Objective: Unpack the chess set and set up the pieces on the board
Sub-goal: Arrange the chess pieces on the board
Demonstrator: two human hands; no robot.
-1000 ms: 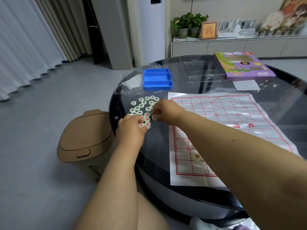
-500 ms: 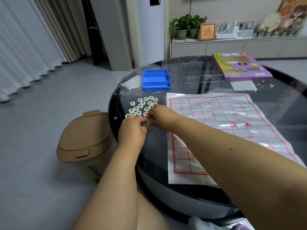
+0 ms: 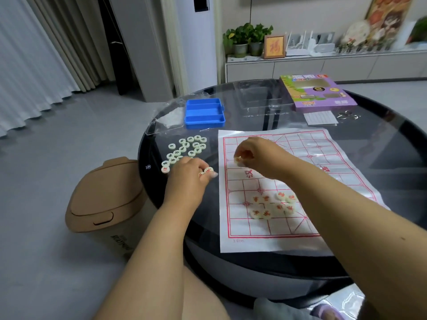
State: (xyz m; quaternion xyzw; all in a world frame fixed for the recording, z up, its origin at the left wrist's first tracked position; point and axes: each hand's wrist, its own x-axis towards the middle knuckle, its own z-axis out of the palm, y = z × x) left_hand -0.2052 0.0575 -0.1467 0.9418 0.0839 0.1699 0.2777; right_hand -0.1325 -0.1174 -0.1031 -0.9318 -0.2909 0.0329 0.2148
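Right hand [image 3: 258, 155] grip pinches red pieces [image 3: 239, 160] over board [image 3: 300, 236]; left hand [image 3: 189, 174] grip pinches more [image 3: 206, 171] beside pile [image 3: 184, 148], likely sorting reds.

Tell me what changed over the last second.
The right hand left the loose pile and moved right over the paper board, pinching a red-marked piece. The left hand stayed at the pile, holding pieces. The blue tray is unmoved.
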